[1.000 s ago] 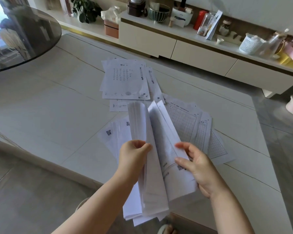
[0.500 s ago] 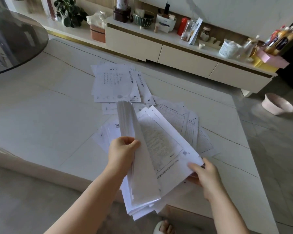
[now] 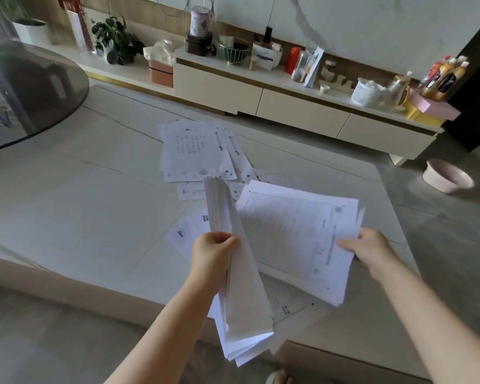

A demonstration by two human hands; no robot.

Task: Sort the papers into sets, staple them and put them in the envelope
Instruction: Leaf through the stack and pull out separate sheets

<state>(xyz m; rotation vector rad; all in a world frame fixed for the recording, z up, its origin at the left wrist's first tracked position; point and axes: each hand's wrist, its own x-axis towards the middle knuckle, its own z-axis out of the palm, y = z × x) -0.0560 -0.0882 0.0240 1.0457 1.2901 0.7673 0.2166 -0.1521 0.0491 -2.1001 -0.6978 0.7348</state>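
1. The left hand [image 3: 212, 252] grips the unsorted stack [image 3: 237, 286] upright, fingers curled round its edge, probably so single sheets can be peeled off.
2. The right hand [image 3: 367, 249] pinches one printed sheet [image 3: 294, 239] at its edge, held out flat above the table [image 3: 67, 212], likely to read it.
3. Sorted piles [image 3: 197, 151] lie beyond on the table; no stapler or envelope shows.

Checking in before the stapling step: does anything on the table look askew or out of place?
Yes. The papers on the table lie in loose, fanned piles, edges not squared. The left hand grips a bent stack, and the right hand pinches one sheet. No stapler or envelope shows.
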